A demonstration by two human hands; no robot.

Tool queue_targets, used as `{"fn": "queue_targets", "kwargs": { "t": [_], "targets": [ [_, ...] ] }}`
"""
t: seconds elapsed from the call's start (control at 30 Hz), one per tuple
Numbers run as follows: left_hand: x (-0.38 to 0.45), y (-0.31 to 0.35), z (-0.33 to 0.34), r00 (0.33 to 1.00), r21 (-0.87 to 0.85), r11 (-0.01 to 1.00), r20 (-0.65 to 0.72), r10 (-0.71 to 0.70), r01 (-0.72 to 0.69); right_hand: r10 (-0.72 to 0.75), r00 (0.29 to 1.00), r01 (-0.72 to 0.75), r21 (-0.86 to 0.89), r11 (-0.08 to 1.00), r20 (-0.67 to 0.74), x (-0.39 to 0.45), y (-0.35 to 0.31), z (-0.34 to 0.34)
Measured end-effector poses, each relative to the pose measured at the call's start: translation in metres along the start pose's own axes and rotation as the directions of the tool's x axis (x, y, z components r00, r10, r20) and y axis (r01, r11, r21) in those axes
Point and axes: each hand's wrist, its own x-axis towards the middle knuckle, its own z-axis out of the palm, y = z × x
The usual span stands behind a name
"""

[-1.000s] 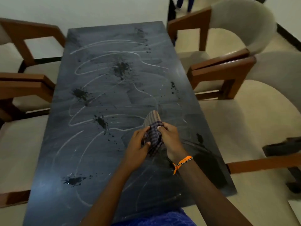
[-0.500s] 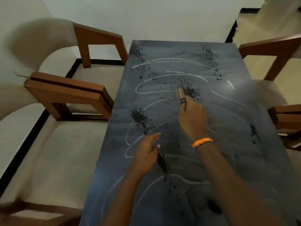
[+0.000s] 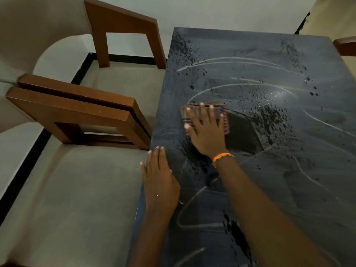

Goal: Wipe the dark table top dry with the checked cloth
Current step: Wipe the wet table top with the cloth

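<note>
While the right hand (image 3: 207, 132) presses it flat, the checked cloth (image 3: 224, 120) lies on the dark table top (image 3: 289, 170).

Fingers spread straight over the folded pad; the left hand (image 3: 159, 182), at seven o'clock, rests flat-fingered on the table edge. Soft, light, probably damp (best held under the palm). No readable writing.
</note>
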Motion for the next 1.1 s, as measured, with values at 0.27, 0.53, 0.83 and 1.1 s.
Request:
{"fn": "queue_targets", "kwargs": {
  "t": [0.27, 0.53, 0.83, 1.1],
  "targets": [
    [0.000, -0.004, -0.009, 0.997, 0.050, 0.999, 0.083, -0.012, 0.007, -0.275, 0.960, 0.274, 0.022, 0.962, 0.054, 0.021, -0.077, 0.016],
    [0.007, 0.017, 0.007, 0.981, 0.059, 0.997, 0.192, 0.029, -0.041, 0.149, 0.988, -0.151, -0.057, 0.987, -0.035, 0.005, 0.110, -0.026],
    [0.010, 0.011, 0.005, 0.978, 0.011, 0.998, 0.201, 0.059, -0.062, 0.480, 0.875, -0.480, 0.011, 0.877, -0.069, -0.011, 0.120, -0.032],
    [0.003, 0.020, 0.002, 0.986, 0.011, 1.000, 0.165, 0.020, -0.022, -0.160, 0.977, 0.163, -0.013, 0.986, 0.139, 0.039, -0.058, 0.007]
  ]
}}
